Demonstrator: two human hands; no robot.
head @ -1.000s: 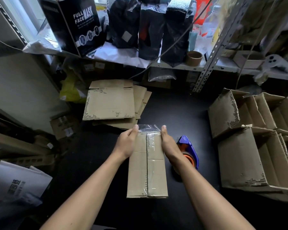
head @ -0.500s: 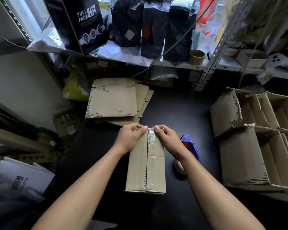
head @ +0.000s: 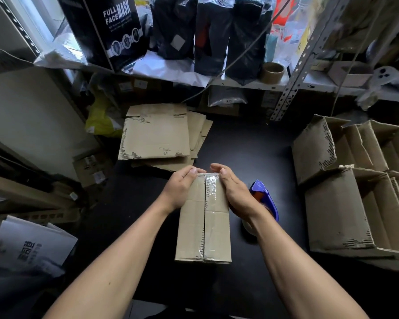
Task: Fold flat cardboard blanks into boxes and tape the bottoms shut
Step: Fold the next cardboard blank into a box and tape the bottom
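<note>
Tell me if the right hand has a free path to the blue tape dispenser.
Probably yes: the blue tape dispenser lies on the black table just beside the right hand, nothing between them.

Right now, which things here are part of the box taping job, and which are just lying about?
Part of the job:
- box being taped, left hand and right hand holding its far end
- clear tape along the seam
- blue tape dispenser
- stack of flat blanks
- finished boxes

Lying about:
- FULL FACE MASK box
- black bags
- empty tape core
- printed papers
</note>
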